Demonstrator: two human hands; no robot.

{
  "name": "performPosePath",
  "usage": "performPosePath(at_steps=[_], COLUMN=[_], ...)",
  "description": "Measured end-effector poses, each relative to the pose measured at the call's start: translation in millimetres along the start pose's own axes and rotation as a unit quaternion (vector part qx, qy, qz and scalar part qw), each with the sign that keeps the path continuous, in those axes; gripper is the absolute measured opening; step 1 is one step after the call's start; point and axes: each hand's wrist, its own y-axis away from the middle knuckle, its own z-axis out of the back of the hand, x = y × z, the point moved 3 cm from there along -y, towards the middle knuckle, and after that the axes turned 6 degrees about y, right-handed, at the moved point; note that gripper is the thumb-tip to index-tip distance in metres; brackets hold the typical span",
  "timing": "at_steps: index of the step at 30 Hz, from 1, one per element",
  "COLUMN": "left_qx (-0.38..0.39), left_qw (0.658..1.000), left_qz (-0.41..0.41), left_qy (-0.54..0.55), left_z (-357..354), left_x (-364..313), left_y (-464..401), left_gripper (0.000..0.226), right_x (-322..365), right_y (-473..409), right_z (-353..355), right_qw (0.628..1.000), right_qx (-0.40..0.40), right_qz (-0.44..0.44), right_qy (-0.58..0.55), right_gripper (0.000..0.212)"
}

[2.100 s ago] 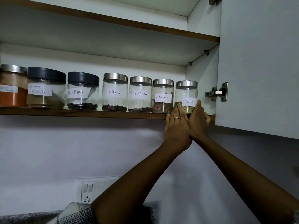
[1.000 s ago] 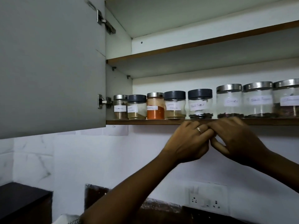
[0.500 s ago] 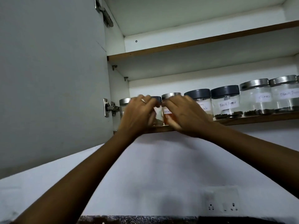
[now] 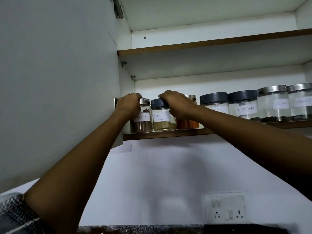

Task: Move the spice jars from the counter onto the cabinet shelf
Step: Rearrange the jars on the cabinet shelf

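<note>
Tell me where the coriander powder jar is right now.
The coriander powder jar stands second from the shelf's left end, between the cinnamon jar and an orange spice jar, under the right hand.

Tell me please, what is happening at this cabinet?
A person is arranging spice jars on the shelf. The left hand rests on the cinnamon jar at the row's left end, and the right hand grips the lid of the coriander jar beside it. More jars already stand in line to the right.

Both arms reach up, elbows bent. The left hand (image 4: 128, 105) is curled, a ring on one finger, knuckles toward the camera. The right hand (image 4: 179, 103) is palm-down, fingers curved over.
</note>
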Motion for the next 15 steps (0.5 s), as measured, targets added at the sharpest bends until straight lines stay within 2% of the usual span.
performPosePath(at_steps=[6,15], left_qx=[-0.003,0.051], left_qw=[1.000,0.997], left_qz=[-0.022,-0.027], left_qy=[-0.014,-0.045], left_z=[0.5,-0.3], left_x=[3.0,3.5], left_y=[-0.6,-9.3], left_gripper=[0.046,0.042], right_x=[-4.6,-5.8], right_y=[-3.7,-19.8], right_z=[-6.7,-19.2], right_qw=[1.000,0.999], right_qx=[-0.002,0.046], right_qz=[-0.002,-0.011], right_qy=[-0.028,-0.010], right_gripper=[0.044,0.034])
